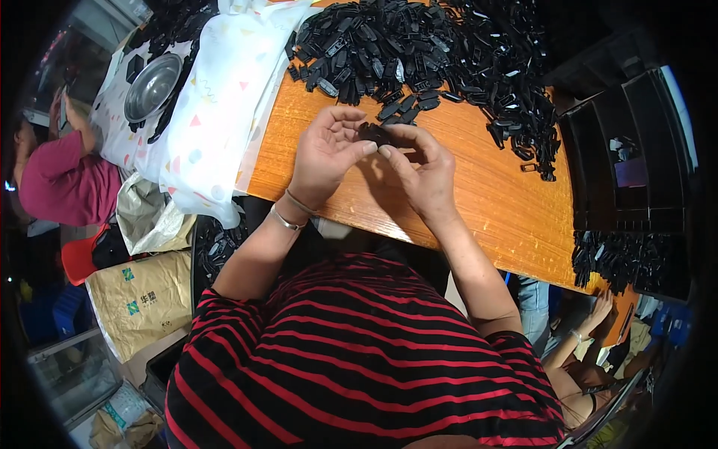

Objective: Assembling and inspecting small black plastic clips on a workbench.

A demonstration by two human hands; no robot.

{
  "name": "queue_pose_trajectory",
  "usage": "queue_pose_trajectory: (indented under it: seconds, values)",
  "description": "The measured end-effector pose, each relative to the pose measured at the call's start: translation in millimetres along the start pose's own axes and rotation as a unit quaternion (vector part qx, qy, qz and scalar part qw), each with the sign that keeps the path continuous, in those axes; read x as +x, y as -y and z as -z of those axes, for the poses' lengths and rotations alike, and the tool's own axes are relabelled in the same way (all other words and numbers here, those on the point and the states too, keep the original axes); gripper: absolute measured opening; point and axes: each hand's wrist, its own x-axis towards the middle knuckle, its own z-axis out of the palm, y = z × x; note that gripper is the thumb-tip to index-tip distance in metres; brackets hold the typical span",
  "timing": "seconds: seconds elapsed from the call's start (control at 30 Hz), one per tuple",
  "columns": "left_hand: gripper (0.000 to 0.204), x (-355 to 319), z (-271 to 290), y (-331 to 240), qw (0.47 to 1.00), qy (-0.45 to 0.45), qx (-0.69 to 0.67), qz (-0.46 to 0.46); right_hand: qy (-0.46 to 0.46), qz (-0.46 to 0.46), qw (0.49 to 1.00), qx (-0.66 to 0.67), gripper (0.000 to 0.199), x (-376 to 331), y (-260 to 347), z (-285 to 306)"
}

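Note:
Between my two hands is a small black plastic part (pixel 374 135), held over the near side of a wooden table. My left hand (pixel 327 153) grips it with thumb and fingertips, a bracelet on that wrist. From the other side my right hand (pixel 425 166) pinches the same part, thumb tip close to the left thumb. The fingers cover much of the piece, so its exact shape is hidden. Just beyond my fingertips lie a few loose black plastic parts (pixel 400 111), at the near edge of a large heap of similar parts (pixel 381 49).
The wooden table (pixel 479 217) carries the heap across its far side. Patterned white sheeting (pixel 217 112) and a metal bowl (pixel 153 88) are at left. A black divided bin (pixel 636 150) stands right. A co-worker in maroon (pixel 63 179) sits left; another person's arm (pixel 594 314) shows lower right.

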Motion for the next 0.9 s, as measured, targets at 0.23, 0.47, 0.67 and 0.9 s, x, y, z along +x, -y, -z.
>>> queue_pose_trajectory:
  seconds: [0.23,0.47,0.67,0.9]
  values:
    - [0.023,-15.9,-2.1,27.5,0.98,-0.016,-0.18,0.089,-0.007,-0.086,0.979,0.183,0.026,-18.6,2.0,-6.4]
    - [0.028,-10.9,-4.3,18.6,0.997,-0.008,-0.06,0.045,-0.037,-0.058,0.988,0.136,0.024,-13.8,6.3,-2.2]
    - [0.028,-13.3,-3.1,19.5,0.999,-0.009,-0.03,0.028,-0.031,-0.008,0.999,0.04,0.021,-14.3,0.9,-1.7]
    - [0.029,-22.6,-13.8,14.8,0.996,-0.011,0.068,-0.057,-0.044,0.061,0.996,-0.051,0.023,-19.1,-2.2,-6.7]
